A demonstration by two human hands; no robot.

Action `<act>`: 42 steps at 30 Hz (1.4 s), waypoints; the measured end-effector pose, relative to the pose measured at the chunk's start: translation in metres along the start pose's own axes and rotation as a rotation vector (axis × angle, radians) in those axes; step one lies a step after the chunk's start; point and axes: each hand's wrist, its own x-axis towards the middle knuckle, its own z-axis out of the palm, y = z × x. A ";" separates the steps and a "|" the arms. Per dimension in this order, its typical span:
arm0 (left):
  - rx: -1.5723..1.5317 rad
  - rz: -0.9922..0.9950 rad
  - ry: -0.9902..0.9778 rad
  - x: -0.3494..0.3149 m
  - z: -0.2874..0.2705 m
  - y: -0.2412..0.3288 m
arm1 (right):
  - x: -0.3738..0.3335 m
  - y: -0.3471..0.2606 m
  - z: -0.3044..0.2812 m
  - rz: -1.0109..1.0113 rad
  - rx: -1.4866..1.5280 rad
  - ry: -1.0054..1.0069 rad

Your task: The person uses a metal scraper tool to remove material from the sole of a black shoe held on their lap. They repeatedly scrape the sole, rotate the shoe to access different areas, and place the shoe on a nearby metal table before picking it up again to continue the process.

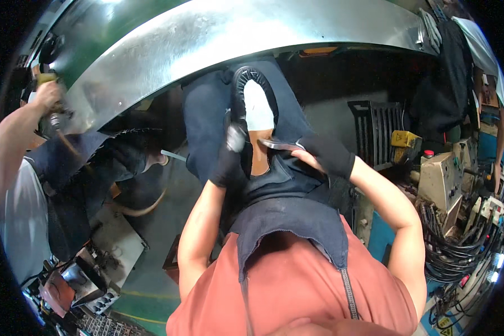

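Observation:
A black shoe upper (239, 101) lies bottom up across my lap. Its gathered edge curls over a white forepart and a brown insole (260, 159). My left hand (233, 148), in a dark glove with blurred pale fingers, grips the shoe along its left side. In my gloved right hand (319, 154) is a slim metal hand tool (280, 145), its exact kind unclear. The tool's tip points left and reaches the brown insole near the middle of the shoe; whether it touches, I cannot tell. My right fingertips are partly hidden by the glove and tool.
A shiny metal bench edge (207, 42) curves across the far side. At the left, a co-worker's hand (49, 95) holds a yellow-topped tool. On the right stand a slatted black rack (378, 131), a control box with a red button (439, 176) and coiled cables (453, 241).

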 end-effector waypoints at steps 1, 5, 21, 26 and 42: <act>-0.368 -0.189 0.050 0.006 0.004 0.003 | -0.010 0.003 0.007 0.040 0.072 0.009; 0.579 0.195 0.183 0.035 -0.005 -0.010 | -0.026 -0.013 0.005 0.096 0.179 -0.029; 0.892 0.400 0.056 0.007 0.023 0.013 | 0.004 -0.030 -0.031 -0.032 0.148 0.153; 0.618 0.303 0.105 0.010 0.019 0.013 | -0.001 -0.012 0.087 0.569 0.958 0.574; 0.843 -0.155 -0.411 0.181 0.121 0.155 | 0.010 0.006 0.064 0.480 0.960 0.397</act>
